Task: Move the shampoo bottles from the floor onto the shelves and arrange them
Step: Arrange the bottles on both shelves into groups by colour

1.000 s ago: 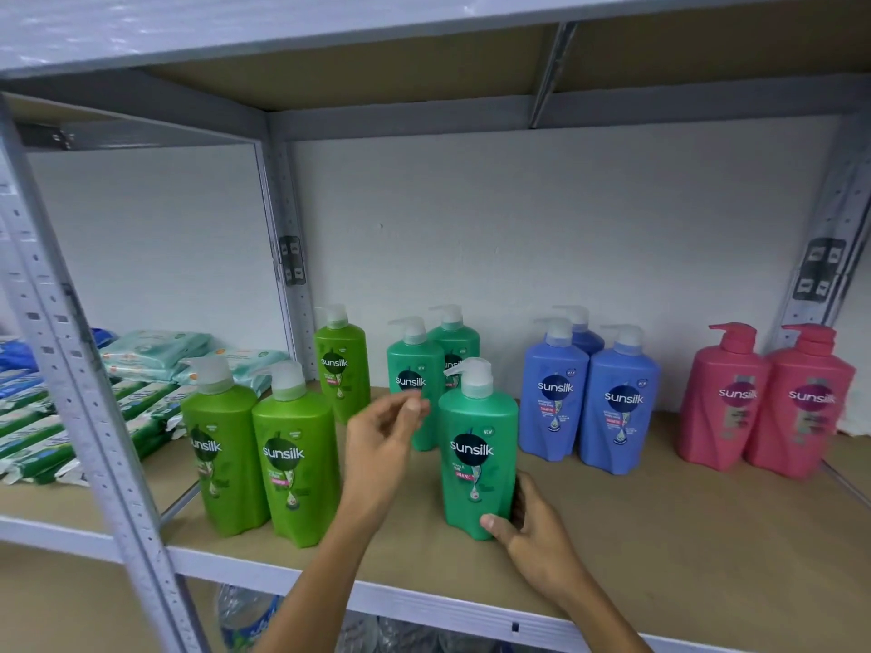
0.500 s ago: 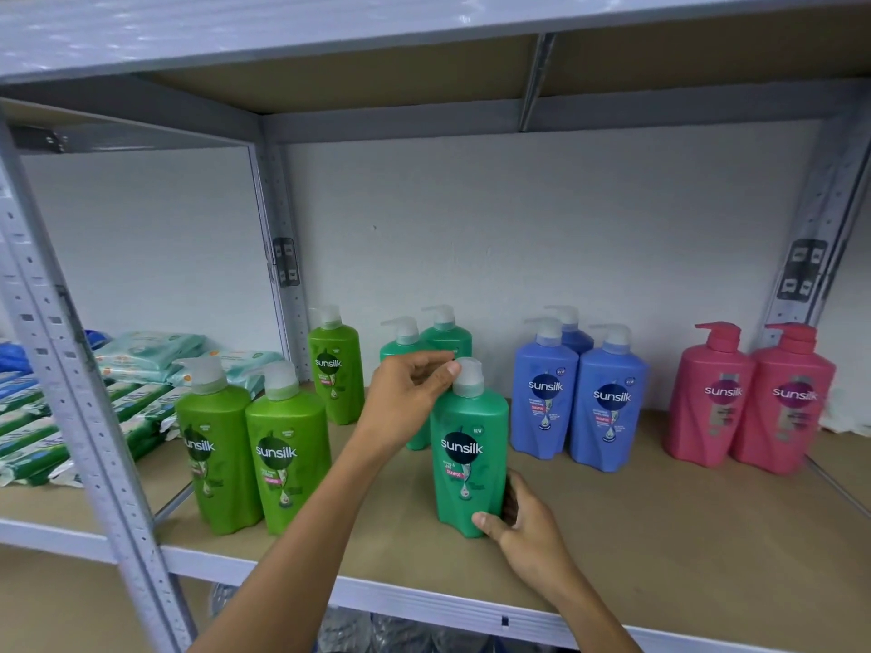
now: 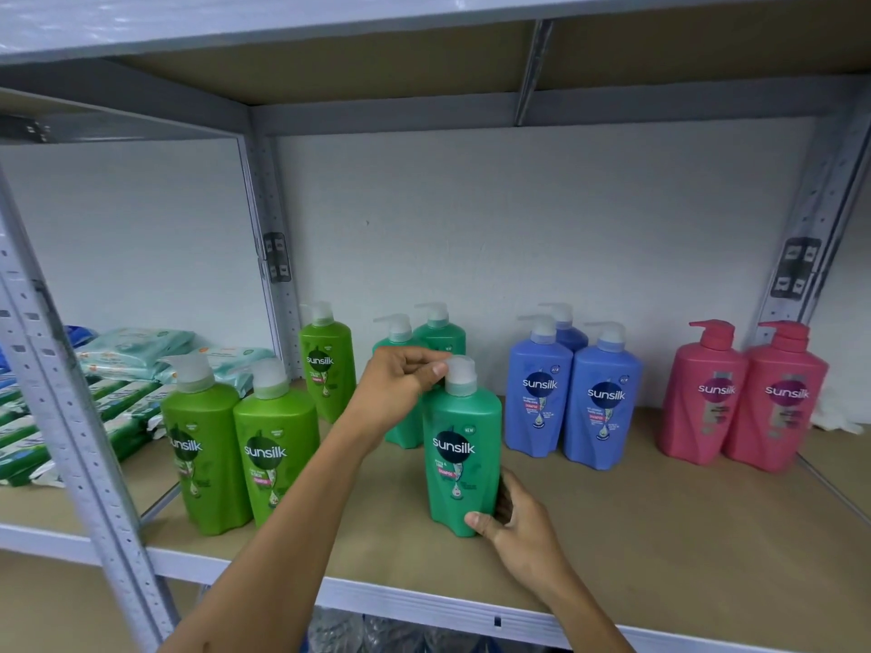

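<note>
Upright teal bottle (image 3: pixel 463 452), left grip (image 3: pixel 400 388) pinching its pump, right grip (image 3: pixel 516 523) holding its base, blue bottles (image 3: pixel 572 393) just beside.

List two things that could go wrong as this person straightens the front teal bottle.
The left hand pinches only the pump of the front teal bottle; twisting might tip it. It stands near the shelf front edge, so a nudge from the right hand could drop it.
</note>
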{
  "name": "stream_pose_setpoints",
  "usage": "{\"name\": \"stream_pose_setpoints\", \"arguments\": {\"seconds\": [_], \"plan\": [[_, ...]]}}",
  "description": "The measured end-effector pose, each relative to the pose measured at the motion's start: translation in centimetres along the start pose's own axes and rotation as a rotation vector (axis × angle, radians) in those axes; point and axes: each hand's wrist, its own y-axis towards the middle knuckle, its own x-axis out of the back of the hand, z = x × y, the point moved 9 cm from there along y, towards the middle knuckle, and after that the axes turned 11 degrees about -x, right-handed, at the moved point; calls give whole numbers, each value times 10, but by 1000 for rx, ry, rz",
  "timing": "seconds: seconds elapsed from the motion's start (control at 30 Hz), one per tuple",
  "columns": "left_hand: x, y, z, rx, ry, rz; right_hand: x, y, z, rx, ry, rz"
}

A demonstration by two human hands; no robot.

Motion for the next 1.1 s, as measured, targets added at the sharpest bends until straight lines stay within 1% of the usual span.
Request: {"name": "stream_pose_setpoints", "arguments": {"seconds": [0.2,0.53,0.6,0.7,0.87,1.0,1.1], "plan": [[-2,4,6,67,-66,44,0,-2,3,-6,10,-2],[-3,6,12,82,-131,38,0,-3,3,-16,1,-14],[-1,4,14,66,-150,1,0,-4,4,-18,-16,-25],[7,-4,24,72,-167,-98,0,-4,3,-33,-44,-55],[22,-36,83,198,-98,-245,0,0,1,-49,-120,-143],[36,-61,149,385,9,-369,0,12,8,-55,-175,-248],[39,-74,179,425,144,-404,-3,25,15,-44,-166,-315]]}}
